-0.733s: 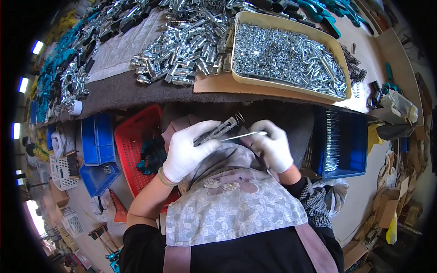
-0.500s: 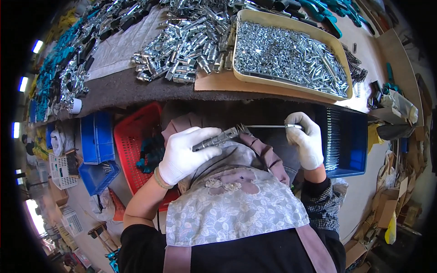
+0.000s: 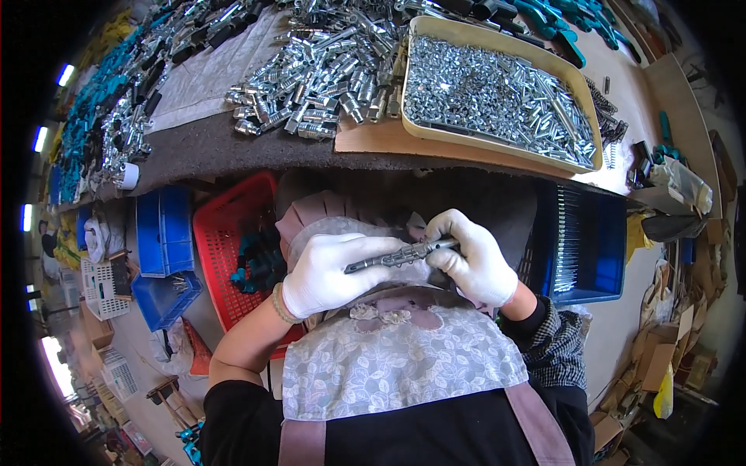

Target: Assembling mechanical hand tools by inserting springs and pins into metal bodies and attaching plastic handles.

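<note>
Gripping a slim metal tool body [image 3: 392, 256] lengthwise over the lap, the gloved left hand [image 3: 330, 273] wraps its left end while the gloved right hand [image 3: 474, 260] pinches the right tip, the axis running nearly level between them.

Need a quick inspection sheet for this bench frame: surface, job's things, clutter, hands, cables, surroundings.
Surface: dark felt-covered bench, mostly covered with parts.
Job's things: slim grey metal tool body held level over the lap.
Clutter: loose pile of silver metal fittings; tan tray of small silver parts; teal-handled tools at the far edge.
Hands: white-gloved left hand grips the tool's left part; white-gloved right hand closed on its right end.
Cables: nothing seen.
Surroundings: red plastic crate, blue plastic bins, blue rack of thin metal rods, cardboard boxes.
</note>
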